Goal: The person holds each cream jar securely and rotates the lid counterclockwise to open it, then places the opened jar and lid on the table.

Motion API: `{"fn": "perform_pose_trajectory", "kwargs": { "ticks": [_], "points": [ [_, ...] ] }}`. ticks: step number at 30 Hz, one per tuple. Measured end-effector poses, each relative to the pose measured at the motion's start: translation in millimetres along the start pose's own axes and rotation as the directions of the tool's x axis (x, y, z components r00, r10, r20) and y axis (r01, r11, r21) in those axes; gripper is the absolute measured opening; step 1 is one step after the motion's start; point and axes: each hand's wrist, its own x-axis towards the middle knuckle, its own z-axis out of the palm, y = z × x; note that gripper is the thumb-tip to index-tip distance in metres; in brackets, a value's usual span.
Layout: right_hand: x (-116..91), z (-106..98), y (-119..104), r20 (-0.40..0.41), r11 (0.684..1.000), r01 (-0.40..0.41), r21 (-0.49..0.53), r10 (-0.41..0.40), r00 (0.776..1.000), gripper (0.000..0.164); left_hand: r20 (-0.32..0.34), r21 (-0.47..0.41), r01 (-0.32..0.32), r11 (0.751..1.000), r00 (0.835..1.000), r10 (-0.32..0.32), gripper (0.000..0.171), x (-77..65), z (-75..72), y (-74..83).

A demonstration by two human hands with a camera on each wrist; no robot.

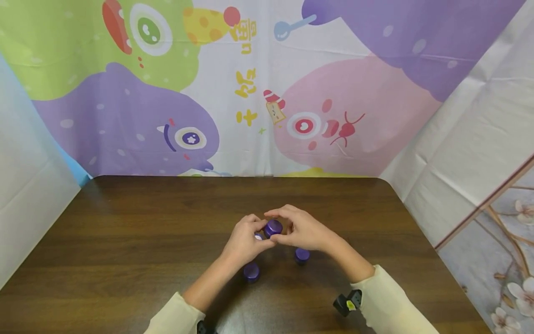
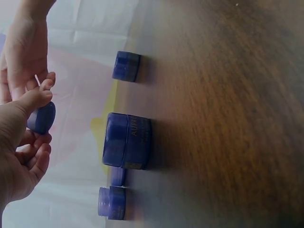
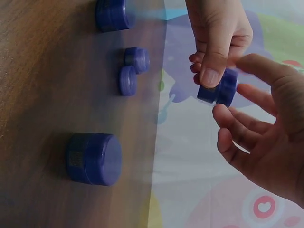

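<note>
My left hand point(image 1: 245, 239) pinches a small purple cream jar point(image 3: 208, 94) by its lower part, raised above the table. Around the lid point(image 3: 227, 88) of that jar curl the fingers of my right hand point(image 1: 304, 228); lid and jar are together. Below the hands stand two capped purple jars, one nearer my left forearm point(image 1: 251, 272) and one nearer my right forearm point(image 1: 302, 256). Partly hidden behind the left hand in the head view, an uncapped small jar point(image 3: 137, 60) stands with a loose purple lid point(image 3: 127, 80) beside it.
The dark wooden table point(image 1: 125, 222) spreads around the hands. A printed cartoon curtain point(image 1: 258, 153) hangs along its far edge, and pale cloth point(image 1: 454, 139) hangs at the sides. A black wrist device point(image 1: 347, 304) sits at my right sleeve.
</note>
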Motion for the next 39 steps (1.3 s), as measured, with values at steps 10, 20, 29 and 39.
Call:
{"fn": "perform_pose_trajectory", "kwargs": {
  "ticks": [10, 20, 29, 39],
  "points": [
    [2, 1, -2, -0.037, 1.000, -0.004, -0.026, 0.003, 0.999, 0.032, -0.038, 0.000, 0.014, 1.000, 0.999, -0.014, 0.037, -4.7, -2.6, 2.3],
    [5, 4, -9, -0.053, 1.000, -0.006, 0.011, 0.006, 0.999, 0.043, -0.054, -0.010, 0.032, 0.999, 0.998, -0.033, 0.038, -9.3, -7.6, 2.5],
    [5, 5, -12, 0.024, 0.997, 0.082, -0.001, -0.082, 0.996, 0.040, -0.084, -0.005, 0.021, 1.000, 0.996, -0.022, 0.031, -15.7, -9.0, 2.1],
    [7, 8, -16, -0.039, 1.000, 0.011, -0.004, -0.011, 0.999, 0.034, -0.090, -0.027, 0.024, 0.999, 0.996, -0.027, 0.040, -20.8, -11.3, 2.2]
  ]
}}
